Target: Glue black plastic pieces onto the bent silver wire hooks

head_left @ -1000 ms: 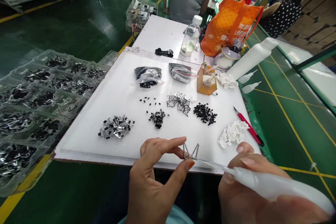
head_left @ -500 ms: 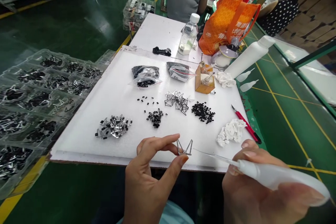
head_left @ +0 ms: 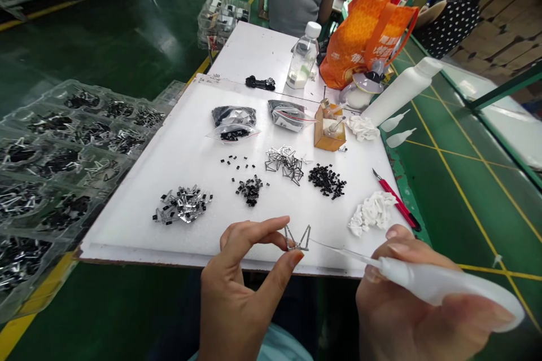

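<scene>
My left hand (head_left: 241, 287) pinches a small bent metal wire clip (head_left: 297, 238) between thumb and fingers, just above the near edge of the white foam board (head_left: 139, 220). My right hand (head_left: 406, 310) is closed round a white squeeze bottle (head_left: 449, 289) whose long thin needle tip (head_left: 339, 250) points left and ends right beside the clip. On the board beyond lie small heaps: silver and black parts (head_left: 183, 203), tiny black pieces (head_left: 250, 188), a tangle of wire clips (head_left: 285, 161) and black blocks (head_left: 327, 180).
Clear trays of parts (head_left: 55, 158) lie to the left. A red craft knife (head_left: 396, 199), white wads (head_left: 372, 211), a small brown box (head_left: 329, 130), two plastic bags (head_left: 234, 122), a water bottle (head_left: 302, 56), an orange bag (head_left: 364, 39) and a large white bottle (head_left: 402, 90) lie further out. A person in grey stands behind.
The view has shifted slightly. The needle tip, which touched the clip a second ago, now sits a little to its right. My left hand still holds the clip.
</scene>
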The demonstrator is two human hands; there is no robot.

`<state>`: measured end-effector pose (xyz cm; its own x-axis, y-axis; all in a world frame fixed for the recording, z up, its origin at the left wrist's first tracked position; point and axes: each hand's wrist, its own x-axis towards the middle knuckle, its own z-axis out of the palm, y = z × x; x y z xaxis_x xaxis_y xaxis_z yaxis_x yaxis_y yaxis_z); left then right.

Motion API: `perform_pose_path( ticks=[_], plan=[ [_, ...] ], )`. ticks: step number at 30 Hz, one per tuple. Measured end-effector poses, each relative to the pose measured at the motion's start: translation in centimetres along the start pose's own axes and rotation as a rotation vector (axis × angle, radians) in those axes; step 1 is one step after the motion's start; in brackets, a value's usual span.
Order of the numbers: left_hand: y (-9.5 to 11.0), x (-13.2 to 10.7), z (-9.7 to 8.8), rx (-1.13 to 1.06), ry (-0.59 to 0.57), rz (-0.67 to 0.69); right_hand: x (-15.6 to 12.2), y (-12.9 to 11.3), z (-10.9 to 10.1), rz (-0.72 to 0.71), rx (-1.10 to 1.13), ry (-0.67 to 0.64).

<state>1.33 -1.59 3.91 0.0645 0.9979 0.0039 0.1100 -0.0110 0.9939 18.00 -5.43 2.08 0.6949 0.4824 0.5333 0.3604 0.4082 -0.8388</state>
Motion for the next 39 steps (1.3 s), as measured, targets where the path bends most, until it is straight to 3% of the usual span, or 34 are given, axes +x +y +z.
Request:
perform_pose_path(
  ticks=[9,20,33,39],
  plan=[
    [-0.1,0.0,0.0,0.01,0.006,-0.007,0.4,0.1,-0.1,-0.043,0.047,0.014],
    [-0.2,-0.1,-0.1,0.014,0.0,-0.001,0.0,-0.1,0.1,0.019,0.041,-0.034],
    [0.0,-0.1,-0.1,0.004,0.001,-0.035,-0.1,-1.5,0.9,0.133,0.05,0.067],
    [-0.4,-0.2,-0.1,-0.026,-0.019,-0.063,1.1,0.7,0.4,0.378,0.199,0.138]
  ],
)
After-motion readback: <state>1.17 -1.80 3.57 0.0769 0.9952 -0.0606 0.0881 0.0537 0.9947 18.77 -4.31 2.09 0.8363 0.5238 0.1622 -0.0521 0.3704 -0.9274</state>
